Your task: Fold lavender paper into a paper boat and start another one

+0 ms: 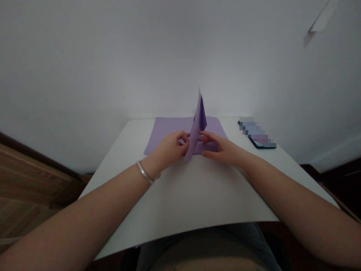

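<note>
A folded sheet of purple paper [195, 137] stands upright on edge between my hands, its darker inner fold facing right. My left hand [173, 145], with a silver bangle at the wrist, has curled fingers pinched at the paper's left side; the exact grip is partly hidden. On the other side, my right hand [220, 148] has its fingers apart, the index fingertip touching or very near the folded paper. Beneath and behind lies a flat purple sheet [166, 130], partly covered by the hands and the standing paper.
The white table [197, 195] reaches back to a pale wall. A phone [258, 135], its screen blurred, rests at the table's right side. Wooden furniture [31, 177] stands at the left, and a loose flap [323, 20] hangs from the wall at upper right.
</note>
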Available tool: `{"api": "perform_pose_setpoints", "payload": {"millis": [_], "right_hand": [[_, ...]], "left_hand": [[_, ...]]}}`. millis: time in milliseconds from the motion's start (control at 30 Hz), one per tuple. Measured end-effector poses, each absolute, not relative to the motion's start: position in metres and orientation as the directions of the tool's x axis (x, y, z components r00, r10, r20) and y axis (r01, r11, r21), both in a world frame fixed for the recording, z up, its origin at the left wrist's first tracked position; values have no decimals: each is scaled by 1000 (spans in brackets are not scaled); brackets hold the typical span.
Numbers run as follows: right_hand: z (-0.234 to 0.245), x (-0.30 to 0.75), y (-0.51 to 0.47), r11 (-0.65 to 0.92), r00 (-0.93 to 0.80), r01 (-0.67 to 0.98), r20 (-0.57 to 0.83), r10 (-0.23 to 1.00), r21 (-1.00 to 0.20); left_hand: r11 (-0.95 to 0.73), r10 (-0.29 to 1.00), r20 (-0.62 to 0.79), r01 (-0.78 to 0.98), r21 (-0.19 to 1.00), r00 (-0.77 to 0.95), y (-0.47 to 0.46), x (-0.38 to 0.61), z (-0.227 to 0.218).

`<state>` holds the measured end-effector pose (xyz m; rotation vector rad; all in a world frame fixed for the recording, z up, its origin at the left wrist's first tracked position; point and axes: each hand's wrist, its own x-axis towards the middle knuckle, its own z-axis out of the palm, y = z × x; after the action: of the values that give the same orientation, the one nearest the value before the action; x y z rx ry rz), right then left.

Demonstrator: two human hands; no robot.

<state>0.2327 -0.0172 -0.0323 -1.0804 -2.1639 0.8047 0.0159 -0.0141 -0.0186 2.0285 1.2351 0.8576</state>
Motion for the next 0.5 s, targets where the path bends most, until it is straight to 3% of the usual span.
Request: {"api": "perform_pose_setpoints", "payload": {"millis": [67,167,367,500], "right_hand": [[-35,231,-16,546,-542,462,265,798,-699],[-39,232,-14,593,-570,420,309,761,-687],[-32,233,-15,706,-605,330,433,668,-627],[-27,240,-11,735,-602,423,442,665,-530]], "left_hand": [[-319,904,165,366,874,394,-14,20,-22],[-326,855,184,227,918,484,-14,23,-24],[-619,746,364,379,688,557,-12,19,-21],[-610,788,423,472,637,448,-1,14,-35]]}}
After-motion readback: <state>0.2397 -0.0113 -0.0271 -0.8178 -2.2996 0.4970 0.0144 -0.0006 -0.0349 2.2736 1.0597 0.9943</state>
